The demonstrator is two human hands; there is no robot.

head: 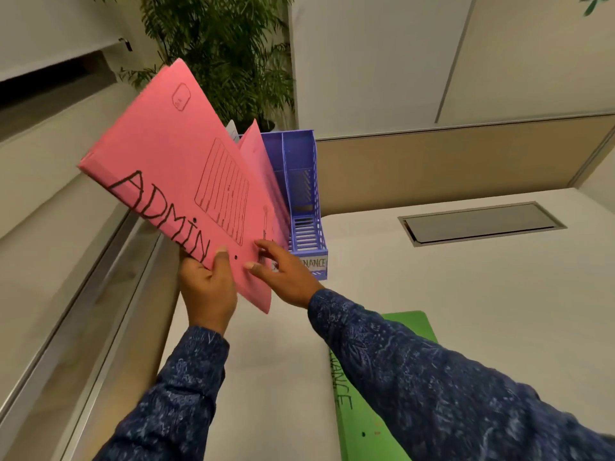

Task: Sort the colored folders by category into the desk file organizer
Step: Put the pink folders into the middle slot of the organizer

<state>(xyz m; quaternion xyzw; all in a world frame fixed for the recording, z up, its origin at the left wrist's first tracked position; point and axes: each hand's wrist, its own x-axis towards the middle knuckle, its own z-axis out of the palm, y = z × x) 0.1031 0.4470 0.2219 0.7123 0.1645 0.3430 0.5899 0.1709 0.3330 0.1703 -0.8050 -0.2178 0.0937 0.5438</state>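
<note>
A pink folder (173,161) marked ADMIN is held up and tilted over the desk's left side, gripped at its lower edge by my left hand (208,291). My right hand (284,277) touches the folder's lower right corner with its fingers spread. Behind it, another pink folder (258,154) stands in the purple desk file organizer (304,194), whose right slot carries a FINANCE label and holds nothing visible. A green folder (372,417) marked FINANCE lies flat on the desk under my right forearm.
The white desk (466,311) has a cable hatch (479,222) at the back right. A beige partition (449,164) runs behind the organizer, with a leafy plant (226,54) beyond. A partition rail (83,311) borders the left.
</note>
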